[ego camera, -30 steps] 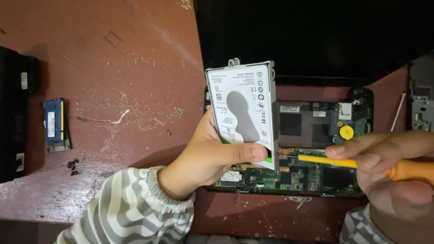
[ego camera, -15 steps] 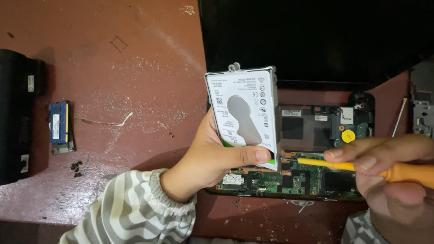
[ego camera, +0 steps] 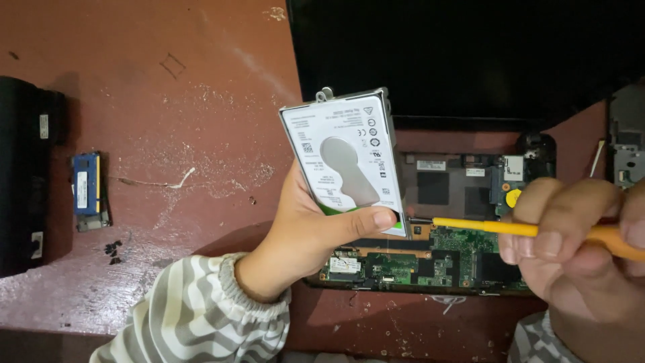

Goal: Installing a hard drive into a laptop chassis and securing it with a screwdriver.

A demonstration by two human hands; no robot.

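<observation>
Holding the hard drive (ego camera: 346, 161) up in my left hand (ego camera: 306, 235), I clamp its lower edge between thumb and fingers, the thumb pressed across the bottom of the white label. The drive stands nearly upright, tilted a little to the left, in a thin metal frame with a small tab at its top edge. It hangs above the left part of the opened laptop (ego camera: 457, 228), whose green board lies bare below.

My right hand (ego camera: 578, 249) is closed around a screwdriver (ego camera: 510, 228) with a yellow shaft and an orange handle. It lies almost level, pointing left, and its dark tip sits just beside the drive's lower right corner; I cannot tell whether it touches.

The laptop's dark screen (ego camera: 470, 60) fills the top right. On the red table (ego camera: 168, 81), well to the left, lie a blue memory stick (ego camera: 87, 191), a few small dark screws (ego camera: 113, 250) near it, and a black battery (ego camera: 27, 175) at the edge. My sleeves are striped grey and white.
</observation>
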